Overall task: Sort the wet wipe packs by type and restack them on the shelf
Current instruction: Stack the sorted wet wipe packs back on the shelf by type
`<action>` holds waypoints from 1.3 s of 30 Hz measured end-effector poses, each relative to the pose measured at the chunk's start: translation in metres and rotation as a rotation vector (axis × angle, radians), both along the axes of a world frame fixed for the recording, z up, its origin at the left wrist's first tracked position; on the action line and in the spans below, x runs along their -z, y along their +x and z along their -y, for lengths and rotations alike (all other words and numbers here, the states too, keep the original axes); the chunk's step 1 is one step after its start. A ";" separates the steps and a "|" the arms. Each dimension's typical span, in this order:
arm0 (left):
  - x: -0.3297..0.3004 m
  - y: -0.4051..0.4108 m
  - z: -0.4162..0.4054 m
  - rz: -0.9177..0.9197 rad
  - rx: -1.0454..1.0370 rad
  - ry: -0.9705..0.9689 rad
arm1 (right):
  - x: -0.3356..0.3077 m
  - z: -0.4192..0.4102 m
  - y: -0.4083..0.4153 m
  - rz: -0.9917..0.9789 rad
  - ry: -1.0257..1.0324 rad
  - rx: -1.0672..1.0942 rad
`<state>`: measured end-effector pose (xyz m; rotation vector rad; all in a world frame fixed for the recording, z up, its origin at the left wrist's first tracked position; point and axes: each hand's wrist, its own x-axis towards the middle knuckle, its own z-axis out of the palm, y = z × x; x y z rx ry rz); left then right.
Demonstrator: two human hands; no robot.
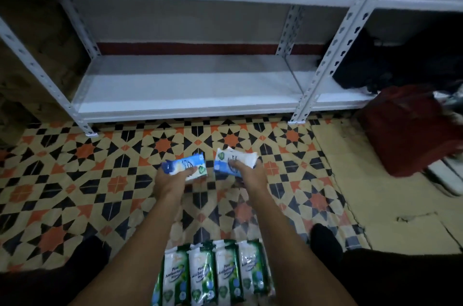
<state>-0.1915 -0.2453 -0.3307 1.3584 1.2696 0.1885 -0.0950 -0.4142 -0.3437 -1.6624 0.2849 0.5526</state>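
Head view. A blue-and-white wipe pack [185, 166] is gripped by the left hand [172, 180], thumb curled over its top, above the patterned tile floor [62, 180]. At 3 o'clock of it, just apart, a second blue-and-white pack [234, 161] is gripped by the right hand [250, 175]. At 12 o'clock the white metal shelf [188, 95] is seen; at 6 o'clock, between the forearms, four green pine wipe packs [213, 275] are laid side by side.

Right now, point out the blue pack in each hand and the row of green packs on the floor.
Blue pack in left hand [186, 168]: head view, on its printed front.
Blue pack in right hand [231, 159]: head view, on its top face.
Green packs [200, 273]: head view, on the second pack's white label.
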 end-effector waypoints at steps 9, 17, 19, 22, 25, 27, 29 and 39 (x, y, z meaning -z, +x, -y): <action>-0.155 0.080 0.042 0.554 -0.084 -0.352 | -0.181 0.008 0.080 0.076 0.533 0.410; -0.286 0.160 0.086 0.785 0.062 -0.449 | -0.325 0.035 0.159 0.226 0.656 0.582; -0.312 0.184 0.097 0.799 0.094 -0.418 | -0.345 0.049 0.180 0.213 0.649 0.610; -0.341 0.223 0.116 0.808 0.152 -0.376 | -0.355 0.060 0.209 0.183 0.736 0.572; -0.356 0.267 0.132 0.796 0.175 -0.294 | -0.348 0.059 0.236 0.186 0.818 0.527; -0.359 0.294 0.143 0.786 0.148 -0.242 | -0.343 0.056 0.253 0.201 0.847 0.521; -0.361 0.314 0.151 0.775 0.118 -0.224 | -0.342 0.053 0.265 0.225 0.861 0.514; -0.355 0.380 0.161 0.733 0.297 -0.377 | -0.340 0.064 0.306 0.244 0.847 0.339</action>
